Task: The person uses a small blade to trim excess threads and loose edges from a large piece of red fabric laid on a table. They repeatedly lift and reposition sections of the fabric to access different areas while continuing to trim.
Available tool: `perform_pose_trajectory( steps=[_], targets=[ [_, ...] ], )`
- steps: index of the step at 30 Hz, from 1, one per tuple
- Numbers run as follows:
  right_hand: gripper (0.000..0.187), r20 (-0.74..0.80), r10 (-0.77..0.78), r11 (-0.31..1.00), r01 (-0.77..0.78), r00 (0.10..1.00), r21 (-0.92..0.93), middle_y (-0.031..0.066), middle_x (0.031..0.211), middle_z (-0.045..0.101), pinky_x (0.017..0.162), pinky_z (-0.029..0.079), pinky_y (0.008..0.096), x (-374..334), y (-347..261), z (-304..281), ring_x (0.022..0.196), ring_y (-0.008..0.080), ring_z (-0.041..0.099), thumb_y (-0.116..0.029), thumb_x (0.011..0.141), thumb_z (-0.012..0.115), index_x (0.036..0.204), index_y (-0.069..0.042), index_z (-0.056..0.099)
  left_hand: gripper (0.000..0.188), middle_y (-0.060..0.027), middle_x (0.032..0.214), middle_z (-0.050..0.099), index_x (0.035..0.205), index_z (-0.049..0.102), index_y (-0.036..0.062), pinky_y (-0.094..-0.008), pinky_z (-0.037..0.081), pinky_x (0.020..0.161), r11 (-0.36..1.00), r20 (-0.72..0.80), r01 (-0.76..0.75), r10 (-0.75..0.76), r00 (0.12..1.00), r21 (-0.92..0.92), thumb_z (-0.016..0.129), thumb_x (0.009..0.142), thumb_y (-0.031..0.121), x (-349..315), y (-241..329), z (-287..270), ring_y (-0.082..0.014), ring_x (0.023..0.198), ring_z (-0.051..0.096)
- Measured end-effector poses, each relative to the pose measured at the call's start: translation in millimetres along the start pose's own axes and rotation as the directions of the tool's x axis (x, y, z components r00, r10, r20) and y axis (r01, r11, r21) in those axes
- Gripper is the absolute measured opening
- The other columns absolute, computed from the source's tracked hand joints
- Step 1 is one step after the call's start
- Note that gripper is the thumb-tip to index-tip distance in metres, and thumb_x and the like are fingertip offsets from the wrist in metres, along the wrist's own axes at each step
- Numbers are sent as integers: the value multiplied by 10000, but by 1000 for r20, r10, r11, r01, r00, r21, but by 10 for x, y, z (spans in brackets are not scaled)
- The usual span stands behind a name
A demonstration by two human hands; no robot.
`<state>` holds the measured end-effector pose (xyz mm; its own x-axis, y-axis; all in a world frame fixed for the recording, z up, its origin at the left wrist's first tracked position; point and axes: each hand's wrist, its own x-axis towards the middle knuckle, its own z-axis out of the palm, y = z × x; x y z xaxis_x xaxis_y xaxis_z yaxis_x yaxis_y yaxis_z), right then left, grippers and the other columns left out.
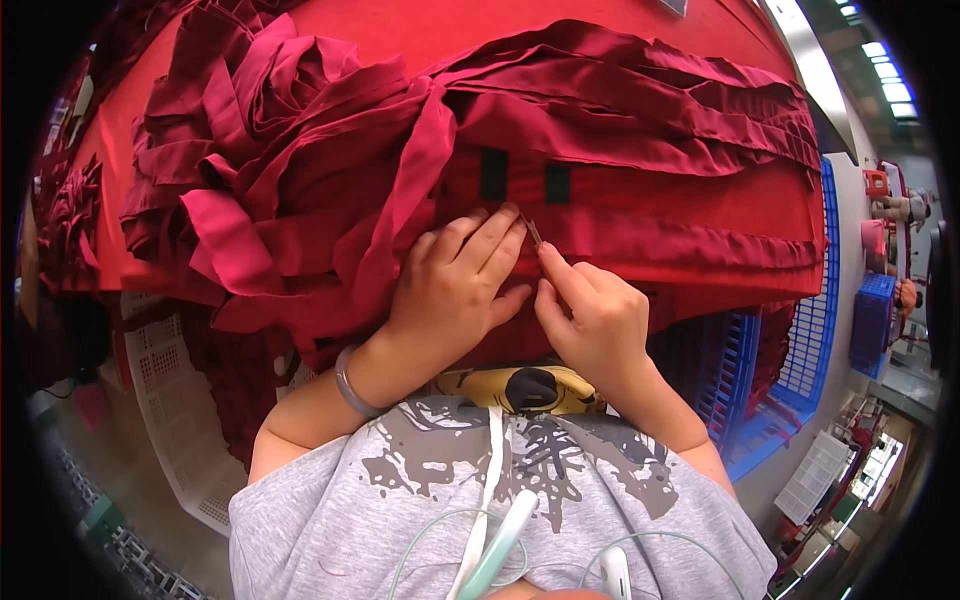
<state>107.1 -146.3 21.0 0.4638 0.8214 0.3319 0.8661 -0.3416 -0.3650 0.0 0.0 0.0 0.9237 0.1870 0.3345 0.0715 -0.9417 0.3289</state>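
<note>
Your left hand (pixel 445 275) lies just right of the crimson fabric heap (pixel 270 150), fingers outstretched over the red cloth (pixel 690 240) and hiding part of it. Farther right of the heap, your right hand (pixel 600 310) has its fingers closed on a slim tool (pixel 533 232); its rear end vanishes in your grip and its tip is hard to make out. Below the heap, a white basket (pixel 165 400) is partly covered by your arm.

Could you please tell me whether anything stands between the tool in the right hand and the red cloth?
Nothing visible does: the right hand holds the small pointed tool over the red cloth, and the left hand lies beside its tip.
</note>
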Motion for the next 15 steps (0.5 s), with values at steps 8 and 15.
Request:
perform_pose_trajectory(
  steps=[8,15],
  targets=[
    [323,-92,99,987,-86,991,134,48,627,551,468,450,331,58,-12,159,504,198,561,-77,795,668,1113,-22,673,538,-30,1327,556,1235,604,85,-353,419,894,1000,-43,-2,3,999,20,701,755,309,2,4,60,-194,1161,509],
    [342,-71,46,994,-38,996,106,44,612,538,475,447,334,39,-7,-81,506,202,550,-62,769,679,1109,-22,681,537,-41,1352,535,1258,601,139,-374,426,909,998,20,31,-30,999,-48,715,749,263,-4,12,-9,-224,1153,507]
  ],
)
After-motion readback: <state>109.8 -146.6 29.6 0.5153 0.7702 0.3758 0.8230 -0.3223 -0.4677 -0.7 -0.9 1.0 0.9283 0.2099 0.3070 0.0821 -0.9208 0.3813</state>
